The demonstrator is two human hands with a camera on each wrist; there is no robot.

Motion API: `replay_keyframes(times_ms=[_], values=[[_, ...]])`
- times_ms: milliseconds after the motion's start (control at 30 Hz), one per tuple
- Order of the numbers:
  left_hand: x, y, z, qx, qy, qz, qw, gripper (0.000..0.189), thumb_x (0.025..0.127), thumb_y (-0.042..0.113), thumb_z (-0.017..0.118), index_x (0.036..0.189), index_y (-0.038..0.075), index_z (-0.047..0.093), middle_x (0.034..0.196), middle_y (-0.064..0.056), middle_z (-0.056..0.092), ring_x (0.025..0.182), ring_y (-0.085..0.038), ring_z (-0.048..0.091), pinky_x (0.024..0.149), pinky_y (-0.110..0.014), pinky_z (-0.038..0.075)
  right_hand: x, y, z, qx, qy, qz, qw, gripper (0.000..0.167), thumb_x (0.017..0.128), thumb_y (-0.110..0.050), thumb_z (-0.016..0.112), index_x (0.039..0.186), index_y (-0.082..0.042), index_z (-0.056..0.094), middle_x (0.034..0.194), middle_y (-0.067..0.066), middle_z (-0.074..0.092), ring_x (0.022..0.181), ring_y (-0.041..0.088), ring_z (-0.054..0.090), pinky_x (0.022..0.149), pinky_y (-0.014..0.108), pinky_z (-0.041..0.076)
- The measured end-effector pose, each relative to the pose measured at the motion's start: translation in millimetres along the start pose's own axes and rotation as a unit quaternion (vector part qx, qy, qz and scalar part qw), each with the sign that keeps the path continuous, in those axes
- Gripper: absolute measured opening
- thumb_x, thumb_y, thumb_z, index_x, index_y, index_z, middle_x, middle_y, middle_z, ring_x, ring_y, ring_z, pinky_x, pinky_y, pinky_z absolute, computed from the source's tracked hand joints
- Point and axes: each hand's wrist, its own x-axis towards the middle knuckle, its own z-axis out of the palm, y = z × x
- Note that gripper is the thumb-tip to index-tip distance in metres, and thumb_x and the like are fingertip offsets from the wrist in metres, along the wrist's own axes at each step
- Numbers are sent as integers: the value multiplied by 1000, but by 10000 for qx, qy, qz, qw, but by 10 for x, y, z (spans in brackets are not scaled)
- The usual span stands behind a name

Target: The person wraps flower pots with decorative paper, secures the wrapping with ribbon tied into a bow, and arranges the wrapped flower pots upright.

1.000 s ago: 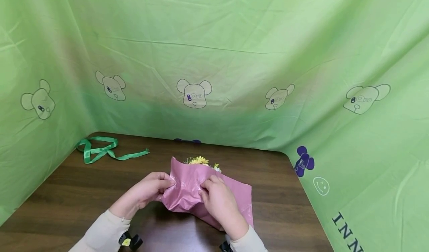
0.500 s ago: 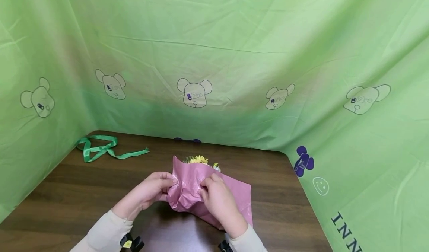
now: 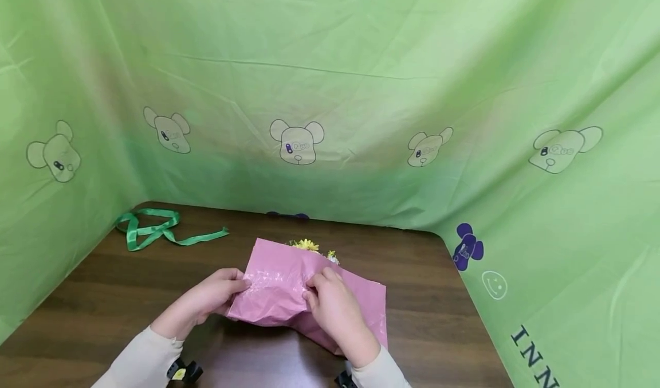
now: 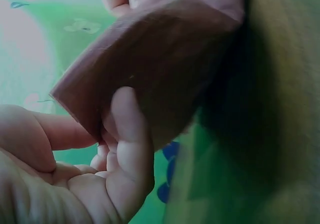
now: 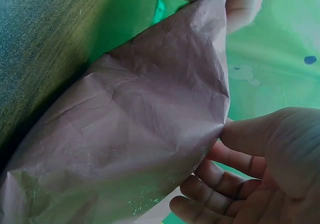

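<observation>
A sheet of pink wrapping paper (image 3: 281, 279), creased and shiny, stands folded up in front of a bunch of flowers (image 3: 307, 245). Only some yellow and white blooms show over its top edge; the stems are hidden. My left hand (image 3: 219, 292) pinches the paper's left edge between thumb and fingers, and in the left wrist view one fingertip lies flat along the sheet. With thumb and fingertips my right hand (image 3: 335, 308) pinches a gathered fold near the middle. In the right wrist view the paper (image 5: 145, 114) puckers at the thumb tip.
A loose green ribbon (image 3: 149, 227) lies at the back left of the brown wooden table (image 3: 428, 319). Green cloth (image 3: 299, 78) printed with bear heads hangs around the back and both sides.
The left hand has moved left and pulled the paper's left part out flatter and wider. The right hand keeps its pinch in about the same spot.
</observation>
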Motion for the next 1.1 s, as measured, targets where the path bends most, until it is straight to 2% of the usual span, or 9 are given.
replay_keyframes(times_ms=[133, 233, 333, 467, 600, 767, 1000, 1100], values=[[-96, -90, -8, -45, 85, -108, 9999, 30, 106, 24, 53, 114, -5, 51, 86, -11, 61, 66, -22, 63, 56, -37, 59, 7, -13, -21, 55, -36, -43, 10000, 12, 89, -20, 79, 98, -13, 73, 93, -2, 58, 91, 17, 60, 77, 34, 56], [-199, -117, -25, 19, 125, -104, 9999, 38, 104, 33, 58, 113, -4, 52, 83, -10, 61, 66, -21, 60, 53, -34, 57, 24, -16, -42, 122, -72, -92, 9999, 12, 89, -18, 79, 98, -11, 73, 93, -1, 59, 91, 17, 61, 79, 34, 56], [-317, -120, -39, 122, -65, 39, 9999, 38, 101, 32, 64, 107, -4, 56, 81, -9, 59, 68, -20, 59, 53, -33, 56, 55, -20, -54, 186, -146, -92, 9997, 12, 88, -18, 80, 96, -12, 73, 94, -2, 59, 91, 16, 61, 81, 33, 55], [-404, -154, -51, 73, -387, 266, 9989, 28, 100, 24, 65, 100, -3, 59, 76, -5, 58, 66, -16, 59, 53, -31, 56, 116, -47, -59, 260, -312, -35, 9992, 14, 87, -22, 81, 96, -15, 72, 95, -4, 58, 89, 12, 59, 81, 31, 54], [-426, -216, -76, -17, -414, 305, 9987, 22, 100, 18, 64, 96, -3, 57, 71, -4, 57, 61, -14, 57, 52, -29, 55, 176, -86, -57, 330, -468, -81, 9983, 15, 85, -24, 81, 96, -16, 74, 95, -6, 59, 88, 11, 59, 81, 30, 54], [-405, -317, -124, -69, -323, 166, 9993, 19, 100, 15, 63, 94, -2, 56, 69, -3, 55, 60, -12, 55, 52, -28, 54, 219, -120, -33, 380, -582, -92, 9975, 14, 86, -25, 81, 96, -16, 76, 96, -7, 61, 91, 11, 61, 83, 30, 53], [-401, -405, -132, 94, -97, 157, 9998, 21, 99, 16, 65, 94, -1, 56, 69, -3, 55, 60, -14, 55, 51, -29, 53, 249, -166, 44, 281, -493, -239, 9981, 12, 87, -24, 81, 94, -16, 76, 94, -7, 62, 94, 13, 60, 85, 29, 53], [-394, -412, -140, -40, -251, 41, 9997, 20, 99, 17, 63, 94, -1, 56, 71, -5, 58, 63, -15, 59, 54, -30, 56, 245, -186, 55, 178, -418, -335, 9984, 12, 86, -24, 82, 93, -15, 76, 94, -6, 62, 94, 13, 59, 85, 28, 53]])
